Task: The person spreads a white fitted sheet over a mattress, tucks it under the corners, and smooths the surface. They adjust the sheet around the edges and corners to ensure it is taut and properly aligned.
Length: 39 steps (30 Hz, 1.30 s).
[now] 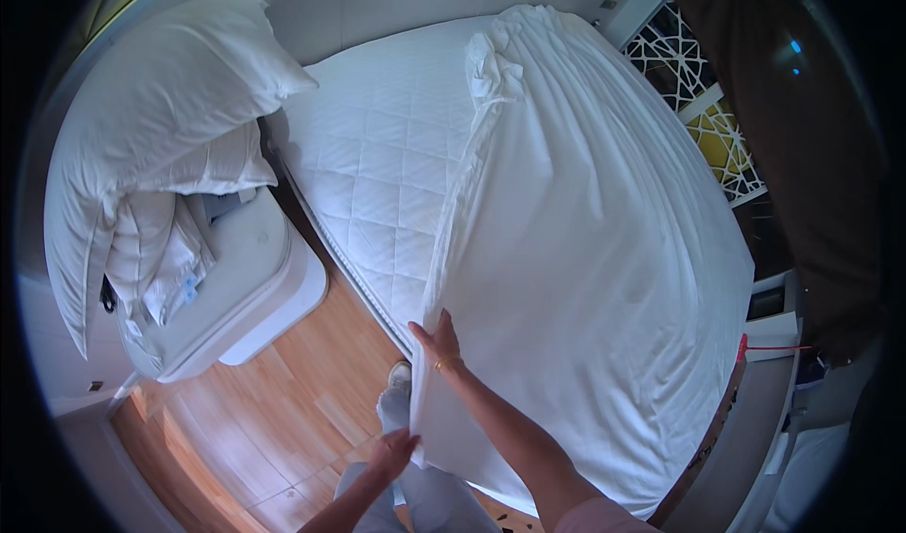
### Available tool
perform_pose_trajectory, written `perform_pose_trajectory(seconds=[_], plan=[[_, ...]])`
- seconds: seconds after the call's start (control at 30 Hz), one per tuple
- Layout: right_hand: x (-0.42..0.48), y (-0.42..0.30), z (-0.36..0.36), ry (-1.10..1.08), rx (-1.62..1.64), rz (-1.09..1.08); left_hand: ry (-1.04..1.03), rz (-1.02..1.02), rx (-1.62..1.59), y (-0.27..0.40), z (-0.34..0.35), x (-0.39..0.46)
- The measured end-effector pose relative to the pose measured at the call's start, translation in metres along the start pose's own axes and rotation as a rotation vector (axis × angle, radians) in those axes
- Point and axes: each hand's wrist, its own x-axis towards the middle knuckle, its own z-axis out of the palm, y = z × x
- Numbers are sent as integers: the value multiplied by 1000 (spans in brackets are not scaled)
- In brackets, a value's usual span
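Note:
A white fitted sheet (pixel 559 250) covers the right part of a mattress with a quilted white top (pixel 375 165). Its gathered elastic edge runs from a crumpled bunch near the far side down towards me. Along that edge, at the mattress's near left side, my right hand (pixel 439 338) grips the cloth, thumb apart; a gold bangle is on the wrist. Lower down, my left hand (pixel 396 451) has its fingers closed on the sheet's hanging edge, beside my legs. The sheet lies wrinkled towards the right and foot end.
Large white pillows (pixel 170 87) are piled on a white rounded bedside cabinet (pixel 283 320) at the left. Wooden flooring (pixel 311 384) lies between cabinet and bed. A brown curtain (pixel 793 143) and a patterned lattice screen (pixel 718 136) stand on the right.

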Motion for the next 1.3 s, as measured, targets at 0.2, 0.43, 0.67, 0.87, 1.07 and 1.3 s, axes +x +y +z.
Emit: perform_pose_trajectory(seconds=[0.2, 0.43, 0.67, 0.87, 1.07, 1.3], plan=[[115, -13, -2, -237, 152, 446, 59, -121, -242, 25, -56, 89], [76, -86, 0, -552, 313, -80, 216, -332, -557, 26, -167, 265], [94, -102, -24, -731, 364, -5, -47, -443, -591, 49, -178, 427], [100, -95, -9, -731, 383, 25, -67, -409, -669, 49, -191, 562], [171, -110, 1, -935, 17, 369, 392, -163, -693, 5, -273, 575], [328, -162, 55, -254, 208, 75, 574, -306, -437, -54, -319, 490]])
